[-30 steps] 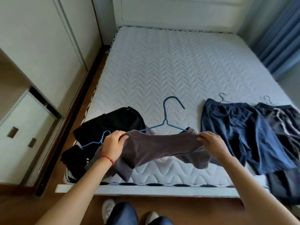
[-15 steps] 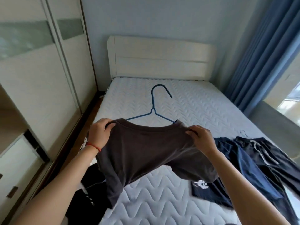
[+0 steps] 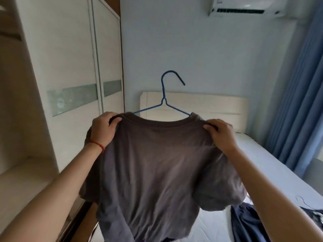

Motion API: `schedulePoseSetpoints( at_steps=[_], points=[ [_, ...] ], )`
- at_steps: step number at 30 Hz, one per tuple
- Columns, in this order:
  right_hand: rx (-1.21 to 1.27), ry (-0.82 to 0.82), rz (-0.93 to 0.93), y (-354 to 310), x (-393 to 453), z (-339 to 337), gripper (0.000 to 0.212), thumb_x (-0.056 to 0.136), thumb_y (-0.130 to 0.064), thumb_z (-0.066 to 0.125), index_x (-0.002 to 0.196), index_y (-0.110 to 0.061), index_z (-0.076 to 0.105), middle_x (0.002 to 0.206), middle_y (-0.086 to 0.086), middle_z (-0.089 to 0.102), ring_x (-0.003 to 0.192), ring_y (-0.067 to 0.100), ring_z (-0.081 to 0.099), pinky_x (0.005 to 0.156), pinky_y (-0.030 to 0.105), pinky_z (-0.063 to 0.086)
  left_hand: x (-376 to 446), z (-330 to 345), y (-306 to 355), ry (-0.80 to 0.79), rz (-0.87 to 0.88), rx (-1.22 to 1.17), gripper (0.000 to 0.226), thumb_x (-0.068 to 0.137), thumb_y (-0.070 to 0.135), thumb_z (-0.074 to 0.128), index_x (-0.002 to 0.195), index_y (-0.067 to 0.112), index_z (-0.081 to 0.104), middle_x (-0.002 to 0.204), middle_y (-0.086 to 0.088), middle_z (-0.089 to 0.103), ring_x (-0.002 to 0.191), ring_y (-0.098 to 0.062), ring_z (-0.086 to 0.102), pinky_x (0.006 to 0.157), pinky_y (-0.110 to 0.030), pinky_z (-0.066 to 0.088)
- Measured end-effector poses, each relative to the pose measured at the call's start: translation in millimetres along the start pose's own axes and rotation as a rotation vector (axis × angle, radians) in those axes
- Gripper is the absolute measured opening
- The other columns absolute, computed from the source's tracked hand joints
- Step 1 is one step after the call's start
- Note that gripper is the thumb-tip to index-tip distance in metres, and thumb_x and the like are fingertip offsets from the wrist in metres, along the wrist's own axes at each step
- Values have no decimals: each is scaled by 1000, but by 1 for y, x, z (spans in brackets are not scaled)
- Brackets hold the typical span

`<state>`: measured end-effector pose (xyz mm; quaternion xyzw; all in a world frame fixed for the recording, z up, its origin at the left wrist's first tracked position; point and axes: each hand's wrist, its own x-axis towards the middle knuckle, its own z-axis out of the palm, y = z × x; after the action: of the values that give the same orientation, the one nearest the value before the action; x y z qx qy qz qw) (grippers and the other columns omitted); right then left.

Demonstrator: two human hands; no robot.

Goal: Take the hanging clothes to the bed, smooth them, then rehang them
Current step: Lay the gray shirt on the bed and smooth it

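The grey T-shirt [image 3: 157,163] is up in the air in front of the person, held at chest height over the foot of the bed [image 3: 272,168], and it sits on the blue wire hanger [image 3: 164,102], whose hook rises clear above the neckline. The left hand [image 3: 103,130] pinches the left shoulder seam, fingers [image 3: 114,118] curled over the top edge of the cloth, a red string bracelet [image 3: 97,145] showing at the wrist. The right hand [image 3: 221,133] does the same on the other shoulder, its fingertips folded over the fabric. Gripping both shoulders this way looks like a means of keeping the shirt spread wide and squared on the hanger's arms, so the body hangs flat and the sleeves drop free at each side. The hem dangles loose at the bottom of the view, with a few soft creases running down the front. Judging by this, the smoothing of this shirt is done and the rehanging step is in hand. The wardrobe [image 3: 70,84] with its sliding doors stands just to the left, the likely place for it to go. Down at the lower right, dark blue clothes [image 3: 244,222] lie on the mattress, apparently waiting their turn.
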<state>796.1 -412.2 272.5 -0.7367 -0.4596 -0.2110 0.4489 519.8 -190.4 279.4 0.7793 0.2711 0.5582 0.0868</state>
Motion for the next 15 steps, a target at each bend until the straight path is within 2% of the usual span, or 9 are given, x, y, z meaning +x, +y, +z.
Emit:
schedulePoseSetpoints(
  at_steps=[6,8,11,15],
  points=[
    [-7,111,-18,-14,24,-34,13,84,-17,63,93,-11,71,92,8,69,88,26,62,81,33,46,32,-3,26,58,24,-68,19,85,11,61,96,-3,68,98,-21,70,94,-31,63,83,-21,38],
    [-29,136,7,-12,16,-45,13,84,-15,64,93,-10,71,92,8,69,87,24,61,79,27,42,33,5,34,38,26,-96,19,84,11,62,95,-3,68,98,-20,70,94,-31,63,81,-17,36],
    [-68,171,60,-3,-3,-66,13,84,-14,64,93,-9,71,92,9,70,85,20,59,76,17,34,30,23,50,-22,37,-159,18,83,10,63,95,-3,68,98,-20,70,94,-32,63,83,-19,37],
    [-159,225,136,15,-32,-101,14,83,-17,66,93,-10,72,88,4,69,81,12,56,76,14,38,22,51,77,-110,64,-262,17,82,8,64,94,-3,68,97,-20,70,94,-31,63,81,-15,35]
  ],
)
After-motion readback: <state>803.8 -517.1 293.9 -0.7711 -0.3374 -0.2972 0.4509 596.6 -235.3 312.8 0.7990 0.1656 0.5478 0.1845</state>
